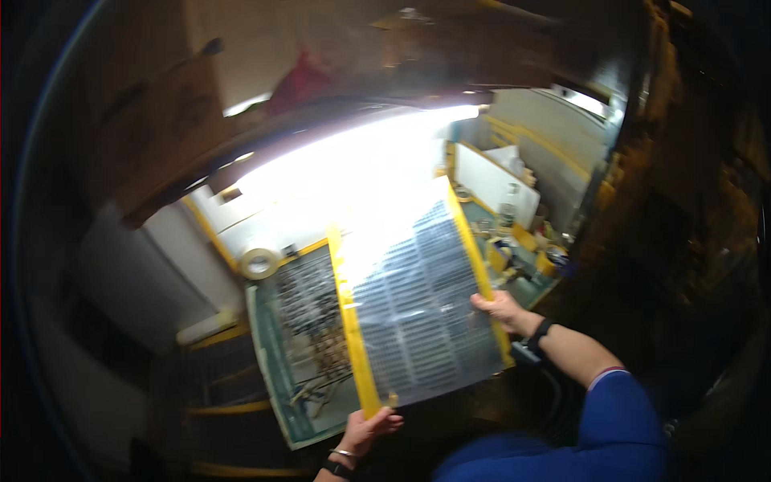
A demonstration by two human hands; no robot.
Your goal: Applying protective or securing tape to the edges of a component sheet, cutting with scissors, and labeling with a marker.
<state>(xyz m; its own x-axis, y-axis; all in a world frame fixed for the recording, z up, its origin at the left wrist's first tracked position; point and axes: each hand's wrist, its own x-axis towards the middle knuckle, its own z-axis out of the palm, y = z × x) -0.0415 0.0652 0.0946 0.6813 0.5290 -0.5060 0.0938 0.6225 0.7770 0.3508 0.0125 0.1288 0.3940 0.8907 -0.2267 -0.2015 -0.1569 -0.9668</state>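
A large see-through film sheet (426,313) with rows of fine dark marks and yellow edge strips is held tilted over the bench. My left hand (368,431) grips its lower left corner, at the end of the yellow strip. On the right edge my right hand (504,312) pinches the sheet, thumb lying on its upper face. Glare from the lamp washes out the sheet's top. Left of the sheet, another dark-patterned piece (307,293) lies on the bench, partly covered by it.
A lit lamp tube (361,138) runs above the green-edged bench (273,386). A tape roll (259,263) stands at its back left. Toward the right are a clear bottle (508,205), a white board (490,185) and several small yellow containers (499,255). Drawers (233,386) stand left of the bench.
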